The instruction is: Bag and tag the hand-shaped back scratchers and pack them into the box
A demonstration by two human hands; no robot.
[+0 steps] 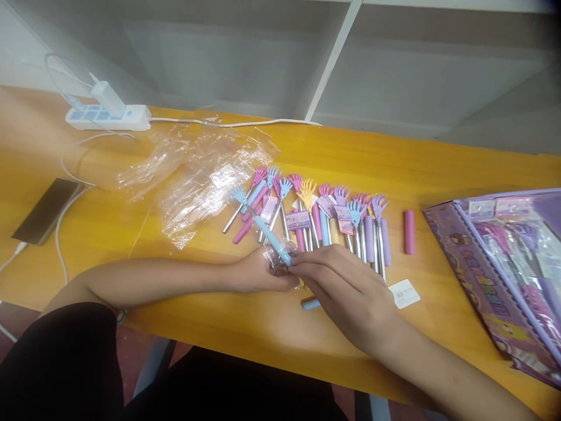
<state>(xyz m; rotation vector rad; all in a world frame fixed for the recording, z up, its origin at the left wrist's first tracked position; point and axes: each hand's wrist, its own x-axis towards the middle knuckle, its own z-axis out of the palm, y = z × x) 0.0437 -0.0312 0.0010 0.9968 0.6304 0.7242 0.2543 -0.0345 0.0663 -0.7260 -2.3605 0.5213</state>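
Observation:
A light blue back scratcher (272,240) with a hand-shaped head slants over the table in front of me. My left hand (258,272) is closed around crinkled clear plastic (277,257), apparently a bag, at the scratcher's lower end. The fingers of my right hand (346,286) pinch the bottom of the blue handle; their tips are partly hidden. Just beyond both hands lies a row of back scratchers (308,199) in pink, blue, yellow and purple, with metal rods, foam grips and some printed cards (298,220).
Clear bags (197,181) lie heaped at the back left. A power strip (109,117) and a phone (46,210) with cables are farther left. At right stand a purple display box (477,286) of packed scratchers, a loose pink grip (409,232) and a white card (404,293).

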